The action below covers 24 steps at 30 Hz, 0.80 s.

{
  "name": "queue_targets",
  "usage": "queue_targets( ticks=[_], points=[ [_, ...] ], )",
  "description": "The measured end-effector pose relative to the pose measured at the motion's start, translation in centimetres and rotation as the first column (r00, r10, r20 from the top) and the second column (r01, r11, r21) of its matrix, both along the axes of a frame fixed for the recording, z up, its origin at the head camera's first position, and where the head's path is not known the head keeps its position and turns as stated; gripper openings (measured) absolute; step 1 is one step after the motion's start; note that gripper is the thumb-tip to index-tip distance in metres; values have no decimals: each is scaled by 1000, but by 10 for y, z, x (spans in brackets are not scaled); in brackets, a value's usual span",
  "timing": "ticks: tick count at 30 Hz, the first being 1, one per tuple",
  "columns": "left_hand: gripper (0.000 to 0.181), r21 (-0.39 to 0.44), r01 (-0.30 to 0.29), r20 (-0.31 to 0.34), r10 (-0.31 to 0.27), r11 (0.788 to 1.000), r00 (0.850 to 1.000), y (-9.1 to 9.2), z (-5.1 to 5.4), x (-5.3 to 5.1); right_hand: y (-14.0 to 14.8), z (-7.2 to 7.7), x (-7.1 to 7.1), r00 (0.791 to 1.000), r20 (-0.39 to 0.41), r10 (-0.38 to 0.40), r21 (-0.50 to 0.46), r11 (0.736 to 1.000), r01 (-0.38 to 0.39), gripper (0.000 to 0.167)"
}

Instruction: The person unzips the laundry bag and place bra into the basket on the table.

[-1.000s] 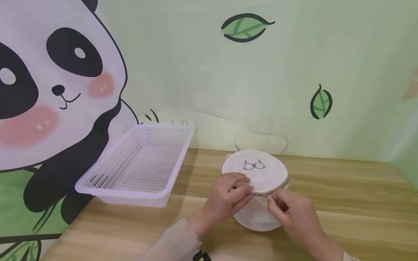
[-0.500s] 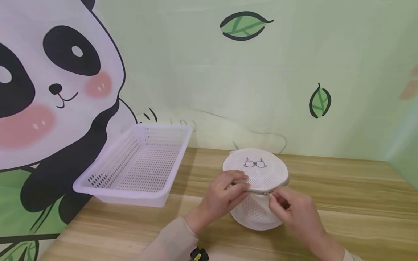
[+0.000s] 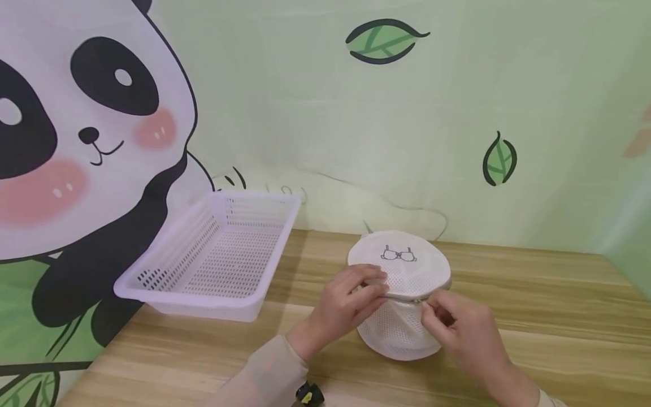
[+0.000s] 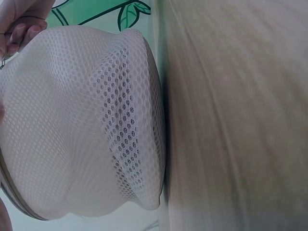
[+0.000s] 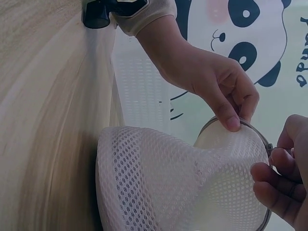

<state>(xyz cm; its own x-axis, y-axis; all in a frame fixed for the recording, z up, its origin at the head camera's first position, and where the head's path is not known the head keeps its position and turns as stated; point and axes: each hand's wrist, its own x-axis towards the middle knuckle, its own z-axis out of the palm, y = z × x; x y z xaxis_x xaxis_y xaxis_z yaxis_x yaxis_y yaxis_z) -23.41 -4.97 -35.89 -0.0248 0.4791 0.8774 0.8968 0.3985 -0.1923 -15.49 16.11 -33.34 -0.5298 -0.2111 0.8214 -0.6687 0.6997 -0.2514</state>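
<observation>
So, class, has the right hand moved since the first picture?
Yes, slightly: in the head view, the right hand has shifted rightward, away from the basket.

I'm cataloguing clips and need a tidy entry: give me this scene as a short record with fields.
Main item: white mesh bag, upright on the table
Lid mark: dark bra drawing
Grip one: left hand pinches the bag's rim
Grip two: right hand pinches the zip pull at the rim
Nearby: pale slotted basket, to the bag's left
Backdrop: panda and leaves
Unclear: what, if anything, is inside the bag
</observation>
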Motion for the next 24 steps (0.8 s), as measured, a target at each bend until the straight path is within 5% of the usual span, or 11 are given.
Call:
queue_targets(
  ticks=[24],
  points=[
    [13,12,1,-8,-1,1000,1000,-6,-1,-6,3,3,1,1000,-6,-8,14,1000,8,28]
  ],
)
